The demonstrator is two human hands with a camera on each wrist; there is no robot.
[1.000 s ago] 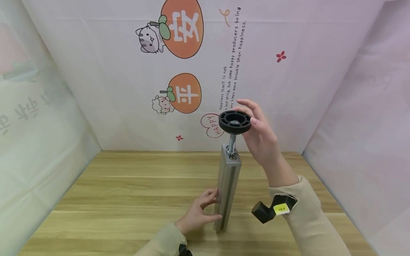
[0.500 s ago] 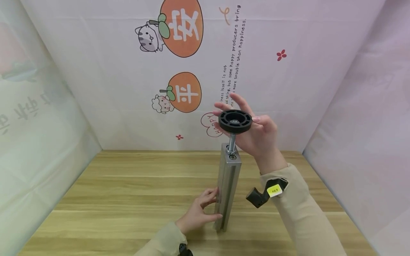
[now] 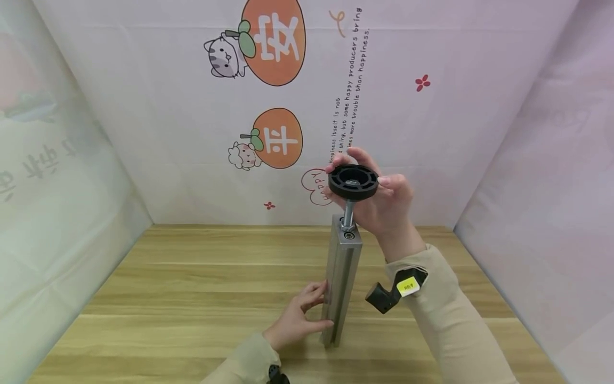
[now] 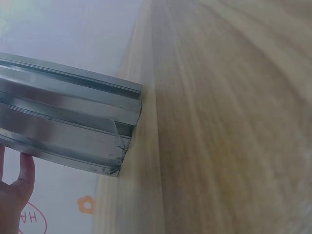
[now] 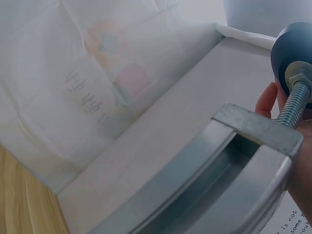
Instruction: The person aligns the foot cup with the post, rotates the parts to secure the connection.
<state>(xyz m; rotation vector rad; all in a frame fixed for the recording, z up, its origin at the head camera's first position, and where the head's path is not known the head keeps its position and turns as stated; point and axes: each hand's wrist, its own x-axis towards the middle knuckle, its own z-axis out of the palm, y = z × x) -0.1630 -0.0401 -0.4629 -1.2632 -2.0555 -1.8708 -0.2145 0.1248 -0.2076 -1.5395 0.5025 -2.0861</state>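
Note:
An aluminium profile (image 3: 341, 288) stands upright on the wooden table, slots running down its sides. From a plate (image 3: 352, 240) on its top end rises a threaded rod (image 3: 348, 214) bearing a round black levelling foot (image 3: 353, 191). My left hand (image 3: 299, 317) grips the profile low down, thumb on the near side and fingers behind. Around the levelling foot's rim curl the thumb and fingers of my right hand (image 3: 386, 205). A nut (image 5: 298, 75) sits under the foot in the right wrist view. The left wrist view shows the profile's lower end (image 4: 124, 141) at the table.
White printed cloth (image 3: 192, 133) hangs behind the table, with further cloth walls (image 3: 523, 176) on the left and right. Wood-grain tabletop (image 3: 192, 288) extends on both sides of the profile. A black wrist camera (image 3: 384, 297) juts from the right sleeve.
My right hand has moved left and reached around behind the levelling foot; its fingers spread, then closed in on the rim. The left hand and the profile have stayed put.

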